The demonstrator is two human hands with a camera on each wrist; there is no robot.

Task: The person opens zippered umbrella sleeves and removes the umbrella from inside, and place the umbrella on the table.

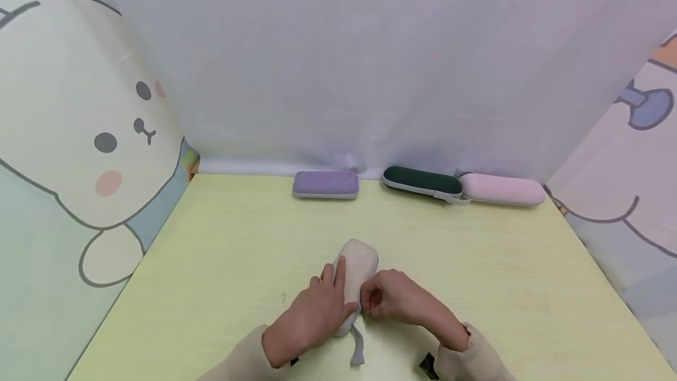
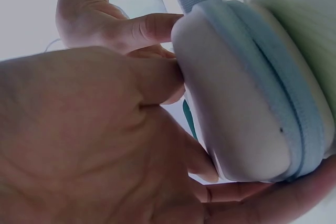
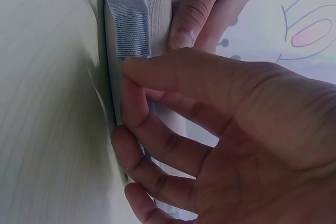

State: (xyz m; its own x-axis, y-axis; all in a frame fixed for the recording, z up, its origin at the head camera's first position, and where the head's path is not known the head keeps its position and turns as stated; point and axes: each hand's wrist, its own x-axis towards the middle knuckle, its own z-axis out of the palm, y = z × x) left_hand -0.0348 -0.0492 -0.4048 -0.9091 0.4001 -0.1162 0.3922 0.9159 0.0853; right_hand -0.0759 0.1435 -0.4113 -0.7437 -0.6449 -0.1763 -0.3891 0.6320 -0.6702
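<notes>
A beige zippered glasses case (image 1: 361, 260) lies lengthwise on the table, its grey strap loop (image 1: 358, 348) hanging from the near end. My left hand (image 1: 316, 313) holds it from the left, fingers over its top and thumb near its right edge. In the left wrist view, light blue zipper tape (image 2: 291, 114) runs round the side. At the right edge, my right hand (image 1: 398, 296) has thumb and forefinger pinched together at the zipper, beside the strap's base (image 3: 131, 35). The zipper pull itself is hidden by those fingers.
Along the back edge of the yellow table (image 1: 222, 263) lie a purple case (image 1: 325, 184), a dark green case (image 1: 422, 180) and a pink case (image 1: 502, 189). The green case's strap touches the pink one. A pale curtain (image 1: 338, 75) stands behind them.
</notes>
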